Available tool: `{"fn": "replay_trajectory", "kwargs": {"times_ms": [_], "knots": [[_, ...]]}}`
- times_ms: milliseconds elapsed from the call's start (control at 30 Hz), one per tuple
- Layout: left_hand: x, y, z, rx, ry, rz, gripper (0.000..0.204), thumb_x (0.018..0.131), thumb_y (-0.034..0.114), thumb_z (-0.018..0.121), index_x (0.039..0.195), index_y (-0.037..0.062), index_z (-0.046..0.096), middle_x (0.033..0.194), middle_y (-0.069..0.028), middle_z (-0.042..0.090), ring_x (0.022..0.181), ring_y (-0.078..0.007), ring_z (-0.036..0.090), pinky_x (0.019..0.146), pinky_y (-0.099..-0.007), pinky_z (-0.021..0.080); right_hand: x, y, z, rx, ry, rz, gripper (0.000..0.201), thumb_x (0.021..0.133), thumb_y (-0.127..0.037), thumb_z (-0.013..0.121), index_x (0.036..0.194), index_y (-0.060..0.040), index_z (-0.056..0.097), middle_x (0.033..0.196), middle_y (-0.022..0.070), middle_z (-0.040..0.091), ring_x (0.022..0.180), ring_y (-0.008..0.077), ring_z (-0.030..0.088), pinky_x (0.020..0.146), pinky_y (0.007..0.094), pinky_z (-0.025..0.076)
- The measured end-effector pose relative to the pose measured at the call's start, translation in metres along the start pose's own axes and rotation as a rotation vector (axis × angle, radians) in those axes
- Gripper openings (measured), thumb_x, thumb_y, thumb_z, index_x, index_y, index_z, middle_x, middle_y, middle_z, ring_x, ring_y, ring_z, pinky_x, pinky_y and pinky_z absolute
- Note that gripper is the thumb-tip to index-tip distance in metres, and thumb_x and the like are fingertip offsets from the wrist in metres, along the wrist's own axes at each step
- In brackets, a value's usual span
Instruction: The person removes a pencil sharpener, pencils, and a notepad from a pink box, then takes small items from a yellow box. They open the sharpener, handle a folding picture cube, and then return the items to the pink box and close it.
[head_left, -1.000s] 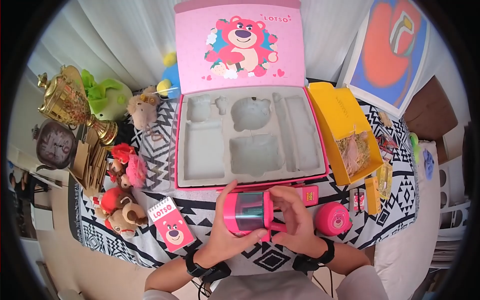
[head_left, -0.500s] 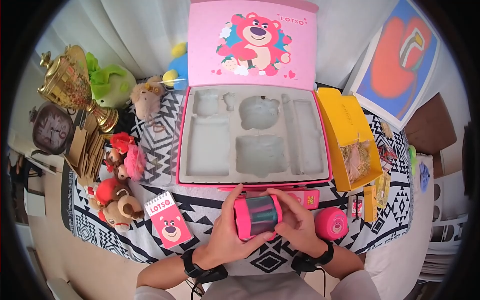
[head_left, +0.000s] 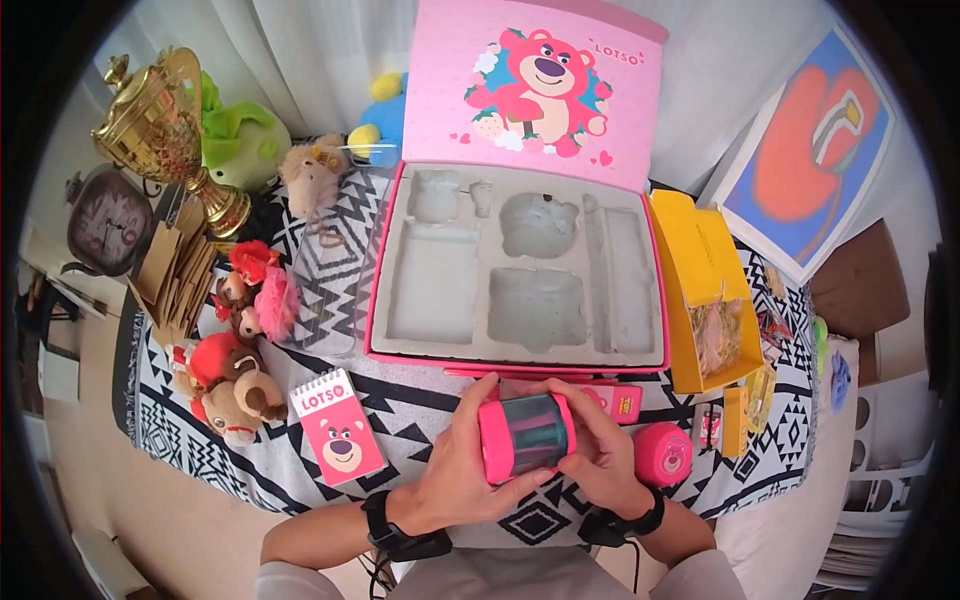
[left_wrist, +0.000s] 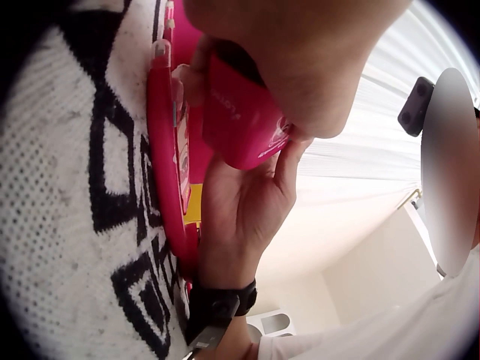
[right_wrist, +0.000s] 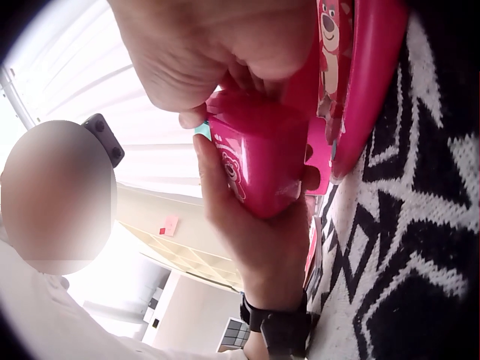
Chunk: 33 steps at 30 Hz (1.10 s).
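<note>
Both hands hold a pink pencil sharpener with a dark teal see-through window, above the patterned cloth. My left hand grips its left end, thumb along the near side. The right hand holds the opposite end, fingers curled over the far side. A bear face shows on the sharpener's glossy pink end in the right wrist view, and the left wrist view shows its other pink end with small white lettering. A round pink bear-faced container sits beside the right hand.
Behind the hands stands an open pink box with a grey moulded insert. A spiral notepad and plush toys lie left. To the right are a yellow box and a pink Toy Story box.
The sharpener has been turned in the hands: its ridged end and small handle showed at the right before, and now its window faces up. The head view has shifted a little.
</note>
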<state>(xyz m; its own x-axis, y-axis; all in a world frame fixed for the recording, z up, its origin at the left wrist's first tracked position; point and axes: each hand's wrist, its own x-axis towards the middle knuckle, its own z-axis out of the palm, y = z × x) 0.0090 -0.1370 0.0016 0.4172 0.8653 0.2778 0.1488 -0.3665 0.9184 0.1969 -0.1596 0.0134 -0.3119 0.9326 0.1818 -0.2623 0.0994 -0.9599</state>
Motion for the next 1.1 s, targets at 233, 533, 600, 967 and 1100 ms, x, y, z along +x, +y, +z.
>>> {"fn": "replay_trajectory", "kwargs": {"times_ms": [233, 533, 600, 967, 1100], "knots": [[0.0, 0.013, 0.0, -0.024, 0.011, -0.038, 0.087, 0.07, 0.027, 0.085, 0.13, -0.0005, 0.029, 0.114, -0.0207, 0.056, 0.1, -0.036, 0.063, 0.083, -0.0413, 0.051, -0.008, 0.005, 0.001, -0.471, 0.154, -0.005, 0.077, 0.091, -0.052, 0.056, 0.135, 0.0083, 0.039, 0.127, 0.0209, 0.053, 0.116, 0.027, 0.056, 0.097, 0.0343, 0.043], [-0.008, 0.022, 0.007, -0.149, -0.01, -0.201, 0.088, 0.071, 0.027, 0.084, 0.133, 0.0017, 0.026, 0.113, -0.0213, 0.056, 0.099, -0.0375, 0.063, 0.084, -0.0394, 0.051, -0.012, 0.009, 0.01, -0.502, 0.25, -0.016, 0.076, 0.092, -0.061, 0.045, 0.126, 0.0072, 0.044, 0.116, 0.0185, 0.057, 0.102, 0.0254, 0.059, 0.089, 0.0331, 0.046], [-0.009, 0.022, 0.008, -0.17, -0.029, -0.241, 0.09, 0.071, 0.027, 0.084, 0.134, 0.002, 0.025, 0.113, -0.0215, 0.056, 0.1, -0.0374, 0.063, 0.084, -0.0393, 0.051, -0.008, 0.003, 0.011, -0.57, 0.251, 0.008, 0.071, 0.094, -0.058, 0.044, 0.124, 0.0065, 0.044, 0.109, 0.0167, 0.06, 0.095, 0.0245, 0.062, 0.083, 0.0329, 0.047], [0.0, 0.003, -0.01, -0.919, -0.223, -0.435, 0.067, 0.093, 0.044, 0.058, 0.139, 0.002, 0.034, 0.121, -0.0143, 0.056, 0.104, -0.0227, 0.062, 0.086, -0.0358, 0.051, -0.007, -0.009, 0.006, -0.519, 0.234, -0.062, 0.068, 0.091, -0.05, 0.058, 0.131, 0.0031, 0.045, 0.112, 0.0179, 0.062, 0.096, 0.027, 0.065, 0.079, 0.033, 0.049], [0.001, -0.005, -0.012, -1.279, -0.291, -0.85, 0.052, 0.098, 0.045, 0.043, 0.129, 0.0027, 0.044, 0.094, -0.0135, 0.064, 0.06, -0.022, 0.064, 0.041, -0.0328, 0.049, 0.005, -0.02, -0.008, -0.685, 0.059, -0.214, 0.079, 0.084, -0.045, 0.069, 0.141, -0.0006, 0.037, 0.138, 0.02, 0.044, 0.123, 0.032, 0.049, 0.1, 0.0409, 0.038]]}}
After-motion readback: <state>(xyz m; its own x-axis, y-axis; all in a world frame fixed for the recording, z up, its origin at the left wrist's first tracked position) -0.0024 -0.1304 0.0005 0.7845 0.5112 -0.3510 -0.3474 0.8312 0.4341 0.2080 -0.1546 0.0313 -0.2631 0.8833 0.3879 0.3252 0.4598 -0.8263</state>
